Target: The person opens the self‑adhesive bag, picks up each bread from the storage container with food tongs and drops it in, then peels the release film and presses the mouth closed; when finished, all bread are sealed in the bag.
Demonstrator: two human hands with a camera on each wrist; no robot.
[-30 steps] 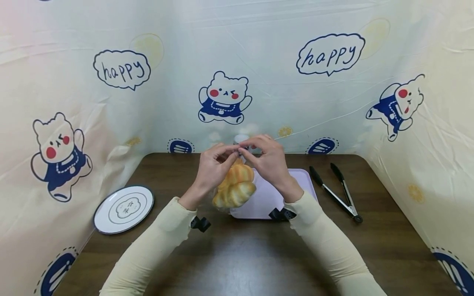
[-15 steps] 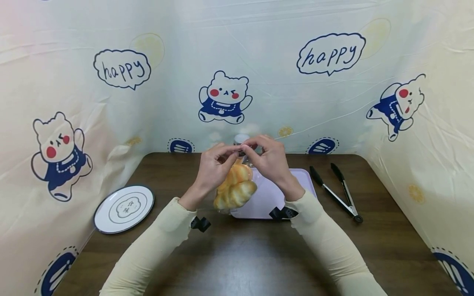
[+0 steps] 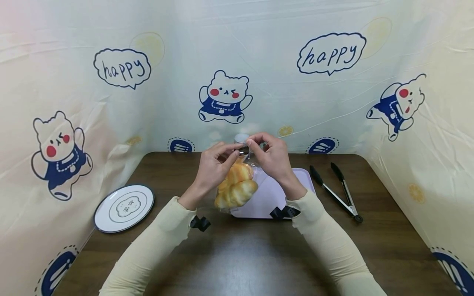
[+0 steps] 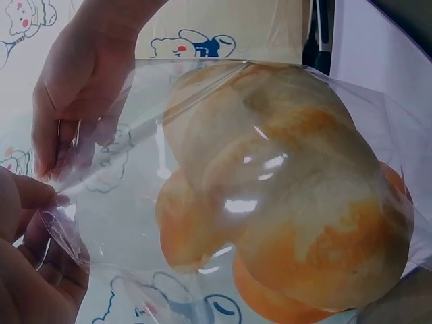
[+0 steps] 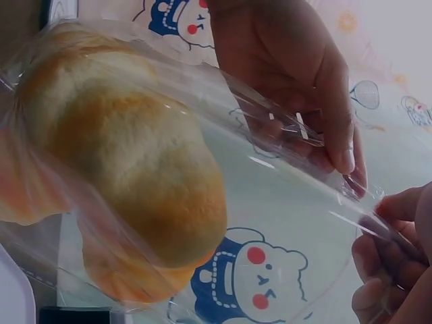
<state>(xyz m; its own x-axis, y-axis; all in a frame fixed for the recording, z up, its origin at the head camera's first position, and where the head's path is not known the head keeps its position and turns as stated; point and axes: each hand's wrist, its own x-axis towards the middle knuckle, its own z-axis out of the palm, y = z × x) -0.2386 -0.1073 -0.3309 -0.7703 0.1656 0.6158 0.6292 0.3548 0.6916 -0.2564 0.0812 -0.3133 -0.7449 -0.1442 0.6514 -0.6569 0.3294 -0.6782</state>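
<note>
A clear plastic bag (image 4: 128, 223) with several bread rolls (image 3: 237, 194) inside hangs over the table, near the tray's left side. My left hand (image 3: 214, 166) pinches the bag's top edge between thumb and index finger. Just to its right, my right hand (image 3: 273, 158) pinches the same edge. Both hands also appear around the bag's mouth in the wrist views, the left hand (image 5: 290, 81) at the top of the right wrist view. Through the film, the golden-brown rolls (image 5: 128, 148) are plainly visible.
A lilac tray (image 3: 266, 201) lies behind the bag and right forearm. Black-handled metal tongs (image 3: 347, 201) lie spread at the right. On the left sits a white plate (image 3: 111, 218) with a dark rim. A container with a white lid (image 3: 241, 137) stands behind the hands, mostly hidden.
My right fingertips have shifted slightly right along the bag's edge, away from the left fingertips. The bag and rolls have swung slightly right; the left hand has hardly moved.
</note>
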